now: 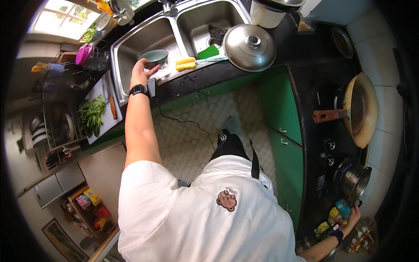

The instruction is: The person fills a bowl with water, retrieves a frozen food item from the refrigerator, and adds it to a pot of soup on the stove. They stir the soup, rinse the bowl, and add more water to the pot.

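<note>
My left hand grips the rim of a greenish ceramic bowl, thumb and fingers at its near side. The bowl is tilted over the left basin of a steel double sink. Far over at the lower right, my right hand is beside a steel pot on the gas stove. Its fingers meet a small dark handle-like part; whether they close on it is too small to tell. Yellow sponge pieces lie on the sink's front edge, near the bowl.
A domed steel lid overlaps the right basin's corner, near a green scouring pad. A knife and leafy greens lie on a white cutting board. The wok has its handle towards the counter edge. A cable hangs from my left wrist.
</note>
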A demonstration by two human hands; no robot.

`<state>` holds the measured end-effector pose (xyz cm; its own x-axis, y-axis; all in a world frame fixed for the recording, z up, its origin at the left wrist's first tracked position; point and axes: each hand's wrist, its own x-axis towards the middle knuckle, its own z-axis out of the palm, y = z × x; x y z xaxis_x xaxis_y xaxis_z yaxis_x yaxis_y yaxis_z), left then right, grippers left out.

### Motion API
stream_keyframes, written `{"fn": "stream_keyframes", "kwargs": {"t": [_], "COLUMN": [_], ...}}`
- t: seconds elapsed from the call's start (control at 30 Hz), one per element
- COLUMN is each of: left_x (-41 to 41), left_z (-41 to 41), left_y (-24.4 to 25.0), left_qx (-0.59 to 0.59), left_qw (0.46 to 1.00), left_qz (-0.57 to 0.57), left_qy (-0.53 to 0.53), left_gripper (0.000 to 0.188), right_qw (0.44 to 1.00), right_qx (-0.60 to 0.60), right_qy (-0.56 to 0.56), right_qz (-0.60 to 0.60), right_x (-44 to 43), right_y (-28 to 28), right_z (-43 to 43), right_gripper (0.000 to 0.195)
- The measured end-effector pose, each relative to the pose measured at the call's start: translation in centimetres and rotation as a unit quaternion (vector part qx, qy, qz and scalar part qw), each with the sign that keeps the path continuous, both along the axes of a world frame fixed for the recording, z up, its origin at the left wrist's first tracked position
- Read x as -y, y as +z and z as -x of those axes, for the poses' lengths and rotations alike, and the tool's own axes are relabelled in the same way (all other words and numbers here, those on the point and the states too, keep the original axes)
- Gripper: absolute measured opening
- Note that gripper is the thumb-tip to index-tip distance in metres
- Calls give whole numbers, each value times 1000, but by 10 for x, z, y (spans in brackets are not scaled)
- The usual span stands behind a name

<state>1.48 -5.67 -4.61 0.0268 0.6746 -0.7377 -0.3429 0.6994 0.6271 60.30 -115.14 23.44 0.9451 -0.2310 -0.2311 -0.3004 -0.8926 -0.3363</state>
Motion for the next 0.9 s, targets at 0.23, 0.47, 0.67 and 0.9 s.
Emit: {"fn": "stream_keyframes", "kwargs": {"t": [0.23, 0.47, 0.67, 0.9], "left_x": [-39, -50, -51, -43], "left_z": [-27, -23, 4, 11], "left_y": [-33, -88, -107, -25], "left_qx": [-133, -210, -244, -60], "left_qw": [963, 941, 930, 916], "left_qz": [130, 118, 99, -133], "left_qy": [-197, -239, -257, -375], "left_gripper": [44, 16, 25, 63], "right_qw": [984, 982, 990, 994], "right_qx": [54, 73, 26, 53], "right_qy": [-84, -106, -50, -5], "right_qz": [-150, -135, -126, -97], "right_x": [-16, -43, -48, 11], "right_y": [-4, -5, -3, 2], "right_z": [33, 65, 59, 93], "right_gripper": [49, 41, 40, 33]}}
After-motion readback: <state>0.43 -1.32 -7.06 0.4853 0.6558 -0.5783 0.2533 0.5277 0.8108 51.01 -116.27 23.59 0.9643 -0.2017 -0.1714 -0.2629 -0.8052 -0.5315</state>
